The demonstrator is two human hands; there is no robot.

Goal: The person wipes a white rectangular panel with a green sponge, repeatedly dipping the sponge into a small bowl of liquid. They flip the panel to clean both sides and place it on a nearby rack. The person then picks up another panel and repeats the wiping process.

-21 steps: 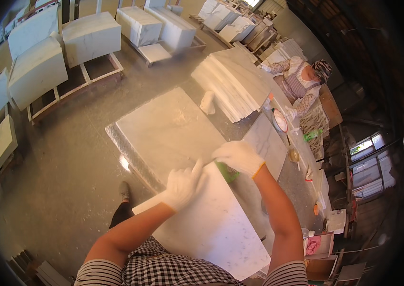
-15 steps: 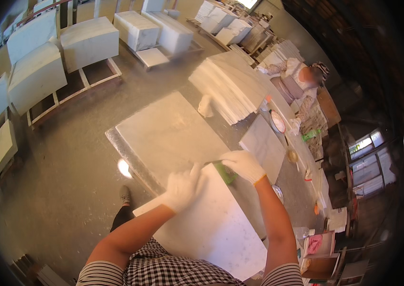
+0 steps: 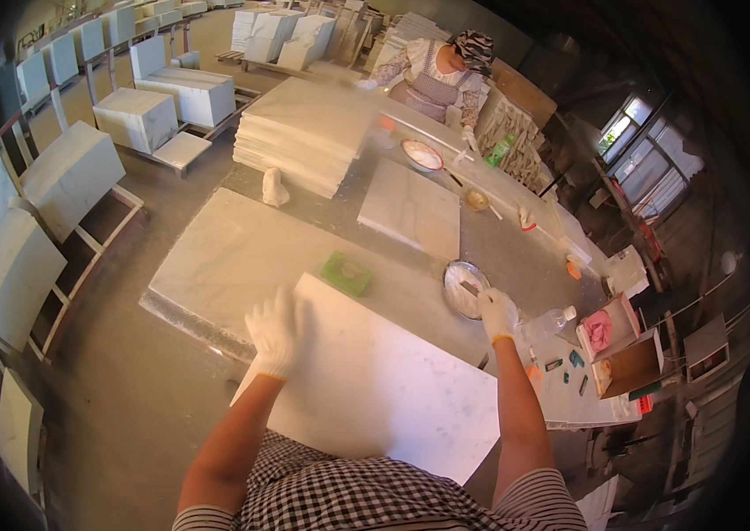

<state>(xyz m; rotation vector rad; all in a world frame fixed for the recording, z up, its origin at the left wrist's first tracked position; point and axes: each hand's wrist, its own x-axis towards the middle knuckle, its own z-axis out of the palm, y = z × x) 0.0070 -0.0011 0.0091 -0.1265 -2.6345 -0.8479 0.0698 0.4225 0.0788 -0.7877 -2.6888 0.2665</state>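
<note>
A pale marble slab (image 3: 392,389) lies in front of me, its near edge at my checked apron. My left hand (image 3: 273,336), in a white glove, rests open at the slab's left corner with the fingers apart. Over to the right, my gloved right hand (image 3: 499,315) is closed around a small scraper (image 3: 470,288), its dark blade over the round dish (image 3: 458,305) of white paste. The hand hides most of the scraper's handle. A green block (image 3: 346,274) sits just beyond the slab's far corner.
Beyond lie a larger slab (image 3: 215,257), a stack of slabs (image 3: 304,133) and a single tile (image 3: 410,208). A plastic bottle (image 3: 552,323) and an open box (image 3: 627,363) are at right. A co-worker (image 3: 437,80) stands across the table.
My right hand has gone from the slab's far corner to the paste dish on the right. My left hand has shifted slightly left. The view has turned right, uncovering the green block.
</note>
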